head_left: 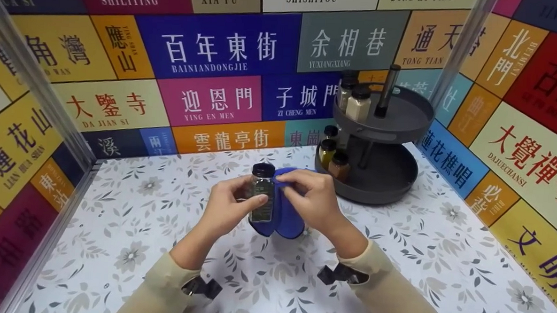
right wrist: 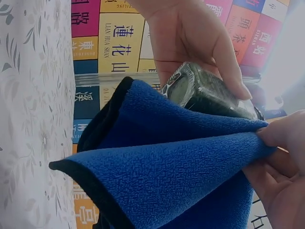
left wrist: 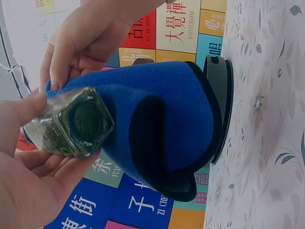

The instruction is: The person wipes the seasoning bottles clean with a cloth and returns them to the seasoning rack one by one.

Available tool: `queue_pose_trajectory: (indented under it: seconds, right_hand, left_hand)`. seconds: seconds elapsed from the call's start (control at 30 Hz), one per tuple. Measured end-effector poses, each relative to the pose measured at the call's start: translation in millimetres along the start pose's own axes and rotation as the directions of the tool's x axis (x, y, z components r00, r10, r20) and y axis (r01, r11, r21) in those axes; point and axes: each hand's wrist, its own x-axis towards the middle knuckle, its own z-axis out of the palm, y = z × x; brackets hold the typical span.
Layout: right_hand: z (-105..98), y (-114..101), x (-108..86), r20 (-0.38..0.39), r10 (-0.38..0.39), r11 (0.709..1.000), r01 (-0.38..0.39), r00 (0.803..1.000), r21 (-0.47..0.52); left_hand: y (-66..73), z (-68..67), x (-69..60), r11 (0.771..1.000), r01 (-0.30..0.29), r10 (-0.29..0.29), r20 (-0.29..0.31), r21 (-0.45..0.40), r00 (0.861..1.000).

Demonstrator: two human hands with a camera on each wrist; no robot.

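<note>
My left hand (head_left: 227,201) grips a clear square spice jar (head_left: 262,198) with a black lid and dark green contents, holding it upright above the table. Thumb and fingers lie on opposite sides of the jar, whose base shows in the left wrist view. Beside it, my right hand (head_left: 312,195) pinches a blue cloth (right wrist: 176,176) with dark edging near its upper end. The cloth hangs down in folds behind and beside the jar, close to its glass. In the right wrist view the cloth covers part of the jar (right wrist: 205,93).
A dark grey two-tier turntable rack (head_left: 375,191) stands at the back right, bearing several black-lidded spice jars (head_left: 358,103) on both tiers. The table (head_left: 127,281) has a leaf-and-flower pattern. Walls of coloured sign panels (head_left: 217,45) enclose the back and sides.
</note>
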Motion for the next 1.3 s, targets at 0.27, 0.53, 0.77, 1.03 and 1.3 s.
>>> queue_pose_trajectory:
  seconds: [0.27,0.53,0.77,1.03,1.3]
  right_hand:
    - [5.6,4.8,-0.6,0.047,0.189,0.968,-0.194,0.981,0.157]
    - [15.2,2.9,-3.9,0.142,0.231,0.968,-0.241,0.963,0.062]
    - [17.7,7.5,-4.2,0.074,0.356,0.934,-0.354,0.932,-0.038]
    - [0.5,0.8,3.7,-0.034,0.403,0.898,-0.388,0.915,0.21]
    - [11.6,-15.6,-5.9,-0.091,0.118,0.991,-0.11,0.989,0.082]
  left_hand:
    - [-5.2,-6.0,2.8,0.994,-0.012,0.018,0.05,-0.112,0.999]
    - [4.0,-9.4,0.7,0.961,-0.052,0.017,-0.131,-0.271,0.991]
    - [10.2,1.9,-6.2,0.968,-0.082,0.058,-0.106,-0.239,0.993]
    - [-1.7,22.2,-5.9,0.987,-0.024,0.016,-0.05,-0.156,0.999]
    - [-7.0,17.2,1.4,0.997,0.011,-0.023,-0.17,-0.075,0.985]
